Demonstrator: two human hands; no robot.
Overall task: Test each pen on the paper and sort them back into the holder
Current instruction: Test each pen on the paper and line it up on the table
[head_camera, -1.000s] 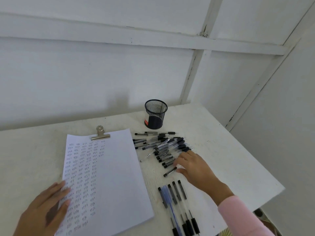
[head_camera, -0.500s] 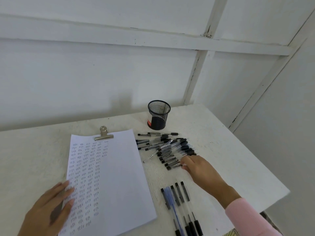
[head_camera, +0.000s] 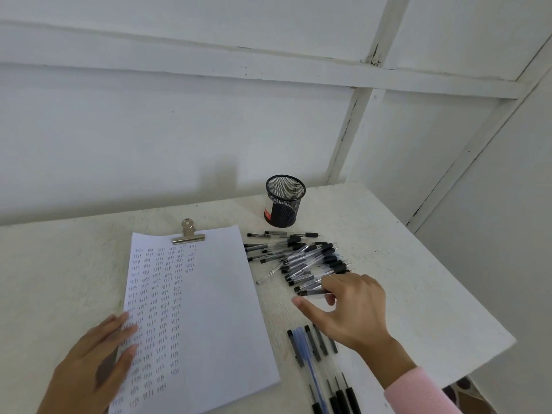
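A second ago our right hand (head_camera: 349,306) lay spread over the near edge of the pile (head_camera: 304,258). Now its fingers curl over one pen (head_camera: 309,292) there, and the thumb stretches out just below it, so a pinch is closing on the barrel. We cannot tell whether the pen has left the table (head_camera: 418,279) yet.

Our left hand (head_camera: 98,363) has not moved. Its fingers lie straight and flat on the near left edge of the paper (head_camera: 215,309), holding it down. Test marks fill the paper's left half, and the right half is bare.

The holder (head_camera: 285,201) stands far off, beyond the pile, and no pen shows above its rim. A row (head_camera: 316,354) of pens lies near us, right of the paper.

We judge that another test is starting: this pen goes to the paper next, and many remain.
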